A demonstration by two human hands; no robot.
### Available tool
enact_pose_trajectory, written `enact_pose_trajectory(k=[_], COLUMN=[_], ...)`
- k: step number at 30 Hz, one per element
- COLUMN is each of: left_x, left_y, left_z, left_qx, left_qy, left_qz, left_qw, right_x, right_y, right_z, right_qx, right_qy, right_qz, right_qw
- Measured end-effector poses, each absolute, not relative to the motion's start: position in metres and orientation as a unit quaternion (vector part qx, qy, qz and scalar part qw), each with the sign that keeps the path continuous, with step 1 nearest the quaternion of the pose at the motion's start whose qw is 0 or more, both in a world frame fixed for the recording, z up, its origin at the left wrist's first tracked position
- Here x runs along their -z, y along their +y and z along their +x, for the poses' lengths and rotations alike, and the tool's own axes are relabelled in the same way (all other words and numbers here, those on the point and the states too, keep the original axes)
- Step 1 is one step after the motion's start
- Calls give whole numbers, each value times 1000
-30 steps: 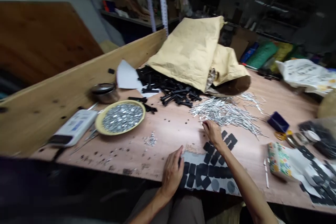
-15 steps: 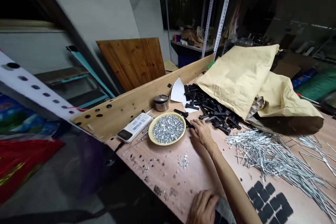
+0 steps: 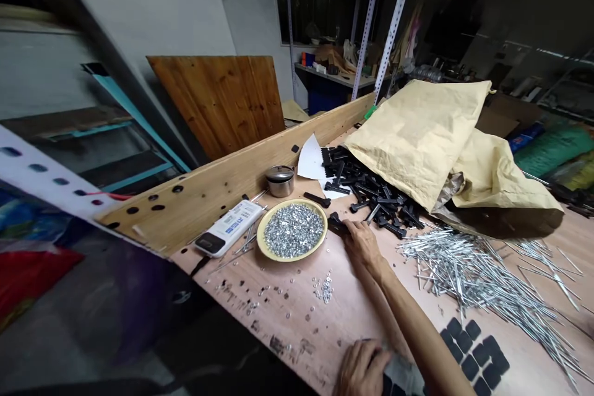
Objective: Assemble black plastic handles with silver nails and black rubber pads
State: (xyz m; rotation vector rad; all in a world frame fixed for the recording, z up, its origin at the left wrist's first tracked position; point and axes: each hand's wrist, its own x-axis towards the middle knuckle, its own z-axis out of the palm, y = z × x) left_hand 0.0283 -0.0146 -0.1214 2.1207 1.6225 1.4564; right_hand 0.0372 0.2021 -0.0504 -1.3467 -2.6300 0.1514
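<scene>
My right hand [image 3: 364,246] reaches across the table, its fingers closed on the end of a black plastic piece [image 3: 338,224] lying beside the yellow bowl. That bowl [image 3: 264,247] is heaped with small shiny metal nuts or rings [image 3: 297,230]. Close to the bottom edge of the view, my left hand [image 3: 362,368] is curled at the table's near edge; whatever its fingers hold is hidden. A blurred grey thing [image 3: 403,374] lies beside it. More black plastic pieces [image 3: 371,198] are piled beyond my right hand.
Loose metal rings [image 3: 323,288] dot the tabletop. A white box-like device [image 3: 229,229] and a lidded metal pot [image 3: 280,180] stand by the wooden side board [image 3: 241,161]. Thin metal rods [image 3: 482,272], black square pads [image 3: 477,352] and a large paper sack [image 3: 422,136] occupy the right side.
The right hand has drawn slightly back from the bowl, the black piece now showing more in its fingers. My left hand stays near the bottom edge. The view has shifted a little.
</scene>
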Motion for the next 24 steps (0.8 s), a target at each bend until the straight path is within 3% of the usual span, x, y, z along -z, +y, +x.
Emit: enact_pose_trajectory(k=[6, 10, 13, 16, 18, 20, 24], left_x=[92, 72, 59, 55, 58, 62, 62], left_y=[-17, -5, 10, 25, 32, 37, 36], left_z=[15, -4, -17, -22, -23, -25, -31], left_qx=[-511, -518, -472, -433, -448, -470, -485], left_qy=[523, 546, 556, 561, 581, 610, 604], left_qz=[659, 652, 683, 695, 641, 557, 530], left_qw=[175, 87, 26, 120, 225, 312, 347], right_x=[39, 19, 1, -8, -5, 3, 12], right_y=[155, 117, 90, 81, 88, 99, 108], right_z=[108, 132, 139, 140, 138, 134, 124], right_qx=[-92, -108, -245, -359, -323, -202, -6], right_qy=[-844, -836, -838, -815, -799, -781, -745], right_qz=[-521, -525, -469, -440, -497, -588, -666], right_qw=[83, 116, 130, 113, 99, 64, -27])
